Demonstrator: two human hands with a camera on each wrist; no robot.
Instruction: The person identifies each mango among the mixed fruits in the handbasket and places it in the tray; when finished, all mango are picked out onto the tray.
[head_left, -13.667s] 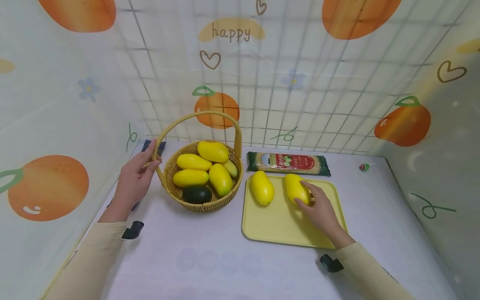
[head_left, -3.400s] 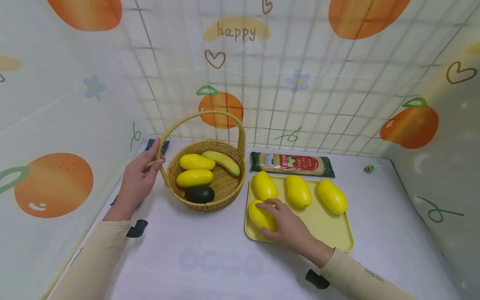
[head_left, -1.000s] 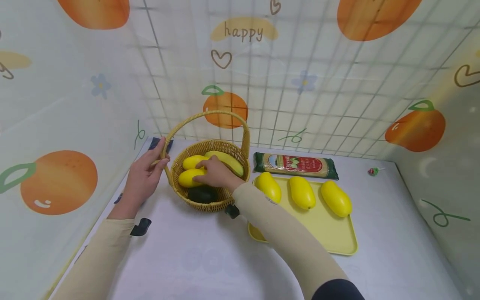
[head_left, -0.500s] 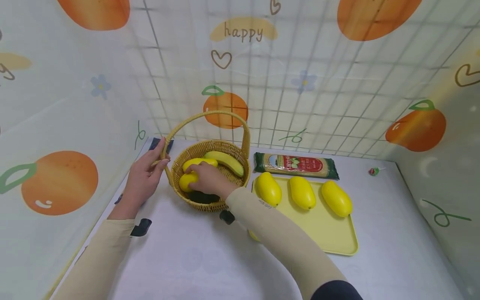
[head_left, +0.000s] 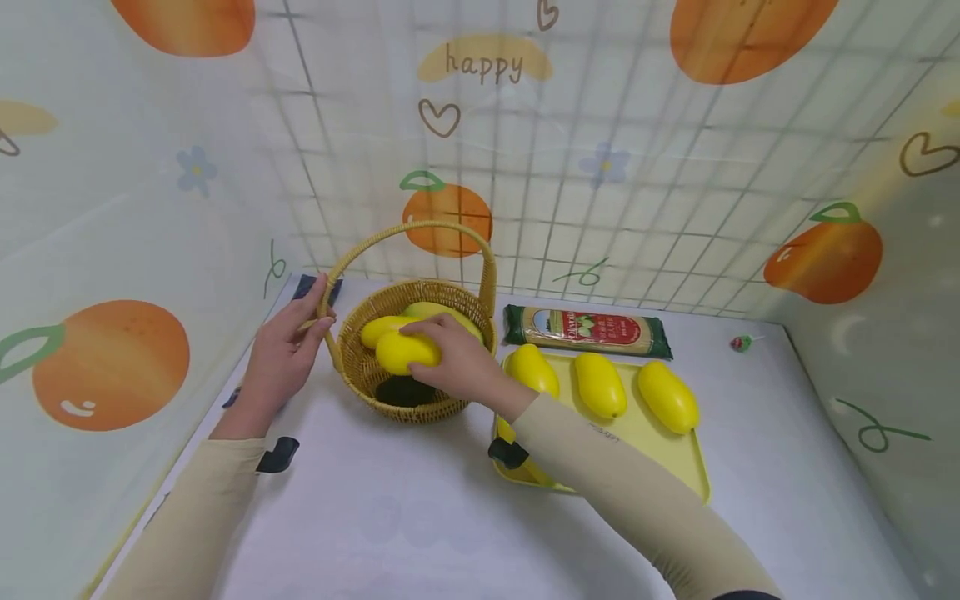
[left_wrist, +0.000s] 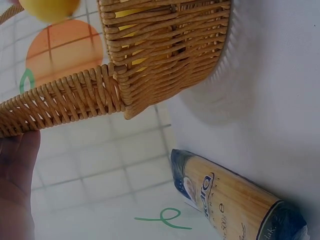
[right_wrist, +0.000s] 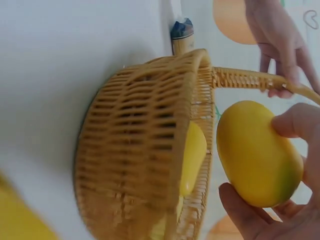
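Note:
My left hand (head_left: 281, 354) grips the left side of the handle of a wicker basket (head_left: 412, 412). Pinched between the thumb and fingers of my right hand (head_left: 465, 362) is a yellow mango (head_left: 397, 352), raised over the basket; in the right wrist view this mango (right_wrist: 257, 152) hangs above the rim. Below it lie another mango (head_left: 378, 328), a dark avocado (head_left: 405, 390) and a banana (head_left: 431, 309), partly hidden by the hand. Right of the basket, a yellow tray (head_left: 641, 418) bears several mangoes (head_left: 600, 385), one of them mostly covered by my right wrist.
A pasta packet (head_left: 588, 327) lies behind the tray, against the printed wall cloth. Another pasta packet (left_wrist: 230, 200) is left of the basket, partly behind my left arm. A small lollipop (head_left: 741, 342) lies at the back right.
Over these seconds, mangoes have gone from the basket to the tray. Most recently my right hand took the front mango in the basket and lifted it rightward. My left hand stays on the handle.

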